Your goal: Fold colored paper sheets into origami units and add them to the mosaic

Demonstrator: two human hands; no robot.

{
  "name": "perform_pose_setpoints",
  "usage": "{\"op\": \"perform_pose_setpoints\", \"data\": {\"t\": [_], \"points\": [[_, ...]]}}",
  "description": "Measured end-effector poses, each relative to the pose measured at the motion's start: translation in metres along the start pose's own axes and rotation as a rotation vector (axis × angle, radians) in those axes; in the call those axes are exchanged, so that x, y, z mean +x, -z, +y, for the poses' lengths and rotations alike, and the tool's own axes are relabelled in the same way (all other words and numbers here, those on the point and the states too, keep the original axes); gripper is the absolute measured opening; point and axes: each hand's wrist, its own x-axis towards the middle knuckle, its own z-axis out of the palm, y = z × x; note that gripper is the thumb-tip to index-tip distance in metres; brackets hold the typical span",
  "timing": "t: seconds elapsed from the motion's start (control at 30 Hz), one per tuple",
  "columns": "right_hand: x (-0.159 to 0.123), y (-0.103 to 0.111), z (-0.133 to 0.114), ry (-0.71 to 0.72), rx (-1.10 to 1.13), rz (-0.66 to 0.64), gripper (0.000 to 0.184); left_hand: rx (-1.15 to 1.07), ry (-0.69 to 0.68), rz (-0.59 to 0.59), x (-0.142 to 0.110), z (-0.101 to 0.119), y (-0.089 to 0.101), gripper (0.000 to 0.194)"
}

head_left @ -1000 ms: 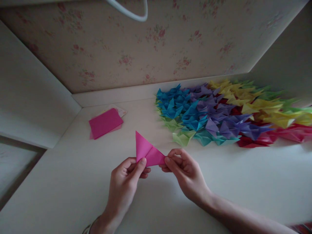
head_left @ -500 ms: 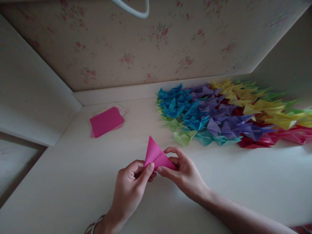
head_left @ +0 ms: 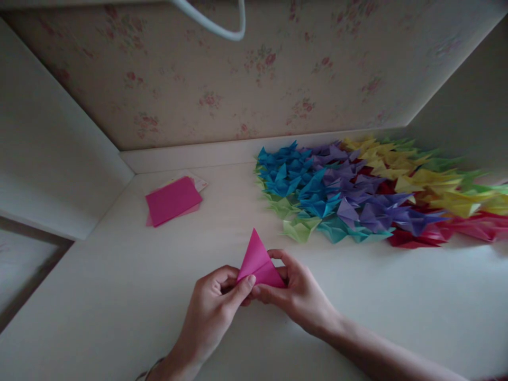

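A pink origami paper (head_left: 257,261), folded into a triangle with a crease across it, is held between both hands, its point upward. My left hand (head_left: 218,301) pinches the lower left edge, thumb on the front and fingers curled behind. My right hand (head_left: 298,290) grips the lower right corner, its thumb along the bottom edge and its index finger bent behind the right side. The two thumb tips almost meet at the bottom. Fingers behind the paper are partly hidden.
A stack of pink paper sheets (head_left: 173,202) lies at the back left of the white table (head_left: 130,296). Many folded paper cranes (head_left: 357,190) in blue, purple, yellow, green and red cover the back right. A white cable (head_left: 222,30) hangs before the floral wall (head_left: 238,79).
The paper's tip has shifted slightly right and down in view, along with both hands. The whole view has tilted a little. Both hands keep their hold.
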Motion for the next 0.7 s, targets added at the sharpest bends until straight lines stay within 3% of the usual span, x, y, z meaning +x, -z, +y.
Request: {"op": "perform_pose_setpoints", "data": {"t": [0.43, 0.7], "points": [[0.002, 0.004, -0.006, -0.01, -0.033, 0.097, 0.045, -0.11, 0.025, 0.154, 0.01, -0.003, 0.01, 0.026], [0.0, 0.008, 0.0, 0.029, -0.082, 0.058, 0.04, -0.158, 0.043, 0.214, 0.013, -0.005, 0.01, 0.029]]}}
